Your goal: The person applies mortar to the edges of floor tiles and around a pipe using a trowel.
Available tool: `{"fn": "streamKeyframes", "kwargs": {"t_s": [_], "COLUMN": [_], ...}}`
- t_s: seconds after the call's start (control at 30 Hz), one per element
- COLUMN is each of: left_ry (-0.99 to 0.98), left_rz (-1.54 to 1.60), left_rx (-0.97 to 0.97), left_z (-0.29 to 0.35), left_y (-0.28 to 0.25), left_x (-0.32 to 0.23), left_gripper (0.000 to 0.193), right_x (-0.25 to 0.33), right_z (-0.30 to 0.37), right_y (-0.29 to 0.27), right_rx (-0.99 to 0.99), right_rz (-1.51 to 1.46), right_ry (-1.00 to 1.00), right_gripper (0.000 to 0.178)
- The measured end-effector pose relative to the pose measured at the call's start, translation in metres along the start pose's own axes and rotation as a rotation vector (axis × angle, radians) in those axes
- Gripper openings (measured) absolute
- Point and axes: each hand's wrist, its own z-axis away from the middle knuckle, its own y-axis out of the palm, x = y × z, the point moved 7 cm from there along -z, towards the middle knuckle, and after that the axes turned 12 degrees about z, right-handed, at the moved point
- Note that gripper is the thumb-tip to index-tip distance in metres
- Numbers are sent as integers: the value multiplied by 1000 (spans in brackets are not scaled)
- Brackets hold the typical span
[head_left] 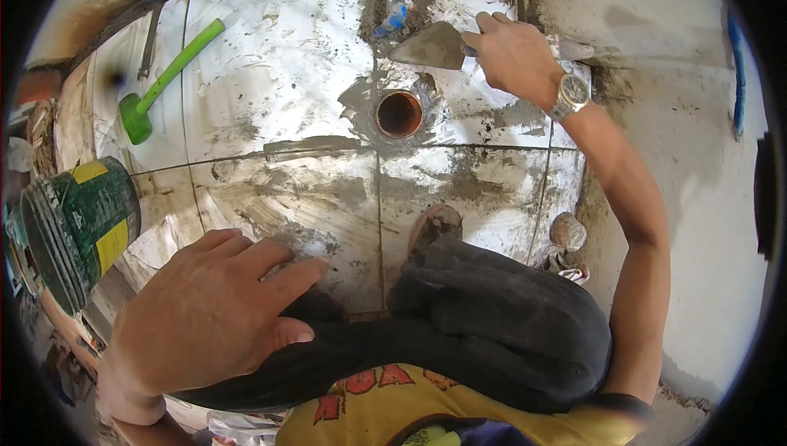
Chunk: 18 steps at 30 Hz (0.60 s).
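Note:
My right hand (pixel 516 52), with a watch at the wrist, is closed round the handle of a pointed trowel (pixel 433 46). The trowel's grey, mortar-smeared blade points left, over the tiles beside a blue pipe (pixel 397 7). Just below the blade is a round drain hole (pixel 399 114) in the dirty white tile floor (pixel 279 61). My left hand (pixel 217 307) hovers above my left knee with its fingers apart, holding nothing.
A green rubber mallet (pixel 168 84) lies on the tiles at the upper left. A green bucket (pixel 78 220) with yellow labels rests at the left. Concrete walls (pixel 664 118) stand at the right, with another blue pipe (pixel 738 77) along one.

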Motion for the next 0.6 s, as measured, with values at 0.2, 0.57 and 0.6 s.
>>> {"fn": "streamKeyframes", "kwargs": {"t_s": [0.2,0.57,0.6], "left_ry": [18,34,44], "left_rz": [-8,-42,-30], "left_rx": [18,25,2], "left_z": [-1,-2,-2], "left_y": [1,-4,-4], "left_x": [-2,-8,-8], "left_gripper": [64,61,61], "right_x": [24,21,11], "right_z": [9,24,20], "right_y": [-5,11,18], "right_rx": [-78,-180,-112], "right_rz": [-15,-58,-30], "right_ry": [-29,36,65], "right_gripper": [34,43,43]}}
